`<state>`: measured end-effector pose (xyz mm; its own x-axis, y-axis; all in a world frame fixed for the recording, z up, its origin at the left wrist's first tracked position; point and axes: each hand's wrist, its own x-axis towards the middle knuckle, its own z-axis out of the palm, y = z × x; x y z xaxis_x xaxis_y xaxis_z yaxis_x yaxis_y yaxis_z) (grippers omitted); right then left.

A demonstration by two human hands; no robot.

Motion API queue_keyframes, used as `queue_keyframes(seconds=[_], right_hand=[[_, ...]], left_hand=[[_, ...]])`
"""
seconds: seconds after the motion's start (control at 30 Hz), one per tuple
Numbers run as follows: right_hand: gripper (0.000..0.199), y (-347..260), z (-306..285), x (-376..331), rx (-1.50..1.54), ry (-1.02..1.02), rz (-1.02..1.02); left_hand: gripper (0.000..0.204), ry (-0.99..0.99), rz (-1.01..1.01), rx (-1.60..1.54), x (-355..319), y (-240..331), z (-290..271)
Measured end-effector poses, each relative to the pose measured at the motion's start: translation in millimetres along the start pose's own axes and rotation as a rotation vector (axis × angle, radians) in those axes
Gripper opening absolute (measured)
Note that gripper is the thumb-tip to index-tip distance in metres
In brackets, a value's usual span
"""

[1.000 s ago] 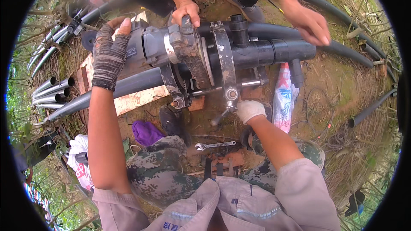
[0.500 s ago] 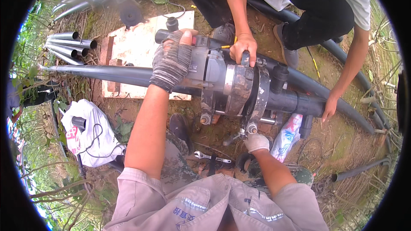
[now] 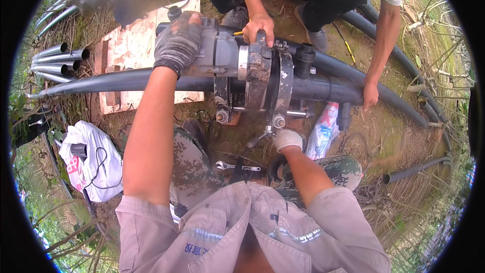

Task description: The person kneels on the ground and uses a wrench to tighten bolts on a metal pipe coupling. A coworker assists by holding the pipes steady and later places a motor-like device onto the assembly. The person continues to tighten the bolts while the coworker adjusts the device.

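My left hand (image 3: 178, 45), gloved, is closed over the top of the grey fitting (image 3: 222, 53) on the black pipe (image 3: 126, 82). My right hand (image 3: 287, 139) is curled around a tool (image 3: 258, 139) under the clamp (image 3: 273, 78). The clamp looks seated, so I judge tightening remains. Another person's hand (image 3: 258, 26) steadies the clamp.

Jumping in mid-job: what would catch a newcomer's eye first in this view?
The bulky grey clamp assembly bolted around the black pipe at centre. The left hand, in a dark fingerless glove, grips its left end; the white-gloved right hand works beneath it. A co-worker's bare hand rests on top.
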<state>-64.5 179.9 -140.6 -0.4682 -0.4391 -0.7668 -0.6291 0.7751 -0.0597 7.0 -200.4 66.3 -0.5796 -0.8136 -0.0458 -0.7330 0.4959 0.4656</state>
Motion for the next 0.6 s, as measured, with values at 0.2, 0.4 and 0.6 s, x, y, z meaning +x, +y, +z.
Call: queue_keyframes(seconds=[0.2, 0.4, 0.6], right_hand=[[0.04, 8.8, 1.7, -0.6, 0.011, 0.013, -0.071], [0.044, 16.3, -1.8, -0.2, 0.029, -0.005, -0.093], [0.04, 23.0, -1.9, -4.2, -0.002, 0.056, -0.238]], left_hand=[[0.052, 0.026, 0.042, 0.054, -3.5, 15.8, 1.4], [0.05, 0.06, 0.083, 0.017, -3.0, 3.6, 9.1], [0.047, 0.08, 0.089, -0.024, -4.0, 1.1, 7.4]])
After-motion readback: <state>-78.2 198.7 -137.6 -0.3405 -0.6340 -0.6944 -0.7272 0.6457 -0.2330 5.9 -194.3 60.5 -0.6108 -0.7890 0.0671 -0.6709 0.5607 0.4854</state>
